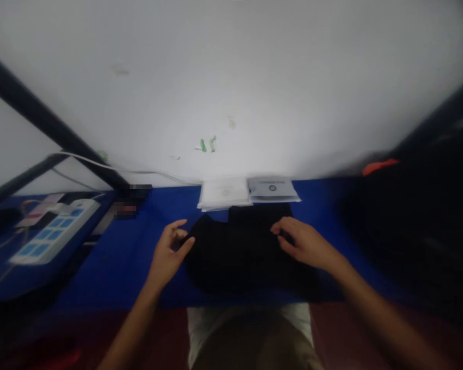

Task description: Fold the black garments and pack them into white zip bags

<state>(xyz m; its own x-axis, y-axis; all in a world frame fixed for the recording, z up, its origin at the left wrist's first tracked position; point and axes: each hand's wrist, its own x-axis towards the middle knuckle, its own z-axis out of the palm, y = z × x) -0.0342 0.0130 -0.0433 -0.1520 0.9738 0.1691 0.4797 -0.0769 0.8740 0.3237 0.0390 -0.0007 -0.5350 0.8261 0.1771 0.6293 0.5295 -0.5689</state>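
A piece of black cloth (250, 252), perhaps a folded garment, lies on the blue table in front of me; its folds are too dark to make out. At its left edge is my left hand (170, 254), index finger stretched and thumb apart, with the thumb tip next to the cloth. My right hand (303, 240) is over the upper right part of the cloth. Its fingers are bent, and the thumb and fingertips come close together on the dark fabric.
Behind the cloth lie white plastic packets (224, 194) and a grey printed bag (273, 189), against a white wall. A power strip (56, 232) with cables sits at the left. A large black mass (420, 236) fills the right side. Dark frame bars (42, 108) slant at the sides.
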